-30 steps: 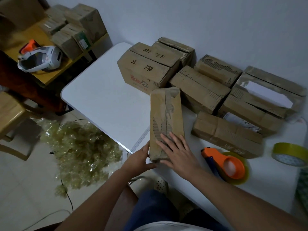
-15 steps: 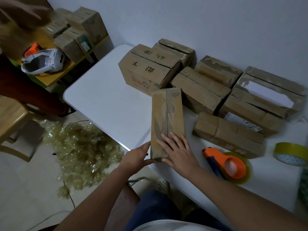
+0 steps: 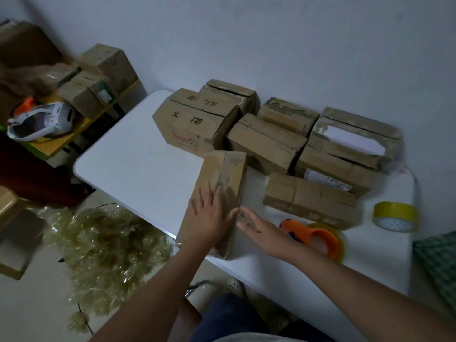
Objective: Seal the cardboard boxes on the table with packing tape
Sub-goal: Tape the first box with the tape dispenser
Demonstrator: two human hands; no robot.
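both hands on one long cardboard box [image 3: 223, 183] at the near edge of the white table [image 3: 128, 164].

left hand [image 3: 209, 218] lies flat on the box top, fingers straight and spread, pressing, not gripping. right hand [image 3: 261, 233] rests just beside the box's right side, fingers extended, fingertips touching its lower edge; nothing held. box lies tilted, near end overhanging the table edge. orange tape dispenser [image 3: 313, 236] sits just right of the right hand; spare yellow tape roll [image 3: 394, 215] further right. other boxes [image 3: 266, 141] crowd the wall side. heap of crumpled clear tape [image 3: 103, 250] on the floor at left.
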